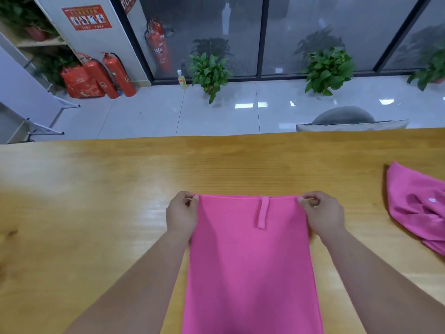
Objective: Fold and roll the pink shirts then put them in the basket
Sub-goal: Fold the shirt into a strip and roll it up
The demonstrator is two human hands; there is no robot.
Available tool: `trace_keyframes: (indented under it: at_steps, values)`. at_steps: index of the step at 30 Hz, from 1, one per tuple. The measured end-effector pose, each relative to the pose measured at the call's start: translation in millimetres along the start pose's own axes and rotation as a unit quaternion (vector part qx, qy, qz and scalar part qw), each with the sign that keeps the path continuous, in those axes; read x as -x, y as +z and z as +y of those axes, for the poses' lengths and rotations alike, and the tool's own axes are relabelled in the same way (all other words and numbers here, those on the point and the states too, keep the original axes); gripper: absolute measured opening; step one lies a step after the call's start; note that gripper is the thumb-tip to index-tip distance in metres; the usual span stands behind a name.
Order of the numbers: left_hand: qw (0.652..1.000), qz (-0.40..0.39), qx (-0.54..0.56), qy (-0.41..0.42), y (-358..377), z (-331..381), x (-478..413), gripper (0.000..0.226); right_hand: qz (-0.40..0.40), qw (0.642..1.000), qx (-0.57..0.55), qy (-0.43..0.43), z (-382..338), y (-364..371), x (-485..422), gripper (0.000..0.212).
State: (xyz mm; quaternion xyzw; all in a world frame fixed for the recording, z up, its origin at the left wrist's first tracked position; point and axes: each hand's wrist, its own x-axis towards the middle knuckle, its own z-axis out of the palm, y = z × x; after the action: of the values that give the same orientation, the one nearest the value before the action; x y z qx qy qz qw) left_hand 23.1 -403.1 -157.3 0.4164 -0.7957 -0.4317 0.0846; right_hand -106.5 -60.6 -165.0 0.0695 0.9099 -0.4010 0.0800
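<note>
A pink shirt [250,261] lies flat on the wooden table [96,189], folded into a long narrow strip that runs from its far edge down to the bottom of the frame. A small pink strap lies on top near that far edge. My left hand [181,214] pinches the far left corner of the strip. My right hand [321,214] pinches the far right corner. A second pink shirt [419,208] lies crumpled at the table's right edge. No basket is in view.
Beyond the table's far edge stands a grey chair [346,119]. Further back on the tiled floor are potted plants [209,71], red fire extinguishers [118,75] and a glass wall.
</note>
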Motion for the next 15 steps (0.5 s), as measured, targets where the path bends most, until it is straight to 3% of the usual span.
trace_keyframes:
  at_steps: [2, 3, 6, 8, 9, 11, 13, 15]
  values:
    - [0.983, 0.062, -0.142, 0.1, 13, -9, 14, 0.022, 0.077, 0.976, 0.169, -0.115, 6, 17, 14, 0.015]
    - [0.969, 0.068, -0.176, 0.161, 19, -12, 22, 0.025, 0.072, 0.956, 0.208, -0.192, 8, 25, 26, 0.011]
    - [0.926, 0.003, -0.224, 0.303, 32, -23, 53, 0.028, -0.054, 0.865, 0.293, -0.404, 17, 47, 60, 0.027]
    - [0.9, -0.058, -0.269, 0.338, 37, -38, 68, 0.036, -0.105, 0.832, 0.333, -0.43, 17, 55, 62, 0.054]
    - [0.89, -0.081, -0.291, 0.34, 38, -45, 71, 0.042, -0.099, 0.843, 0.342, -0.402, 12, 58, 58, 0.065]
    - [0.875, -0.108, -0.333, 0.334, 38, -52, 77, 0.055, -0.064, 0.91, 0.304, -0.273, -9, 60, 46, 0.079]
    - [0.864, -0.117, -0.361, 0.33, 37, -51, 80, 0.064, -0.021, 0.959, 0.229, -0.166, -28, 61, 42, 0.081]
    - [0.856, -0.124, -0.377, 0.33, 35, -53, 80, 0.069, -0.022, 0.961, 0.219, -0.167, -35, 67, 58, 0.074]
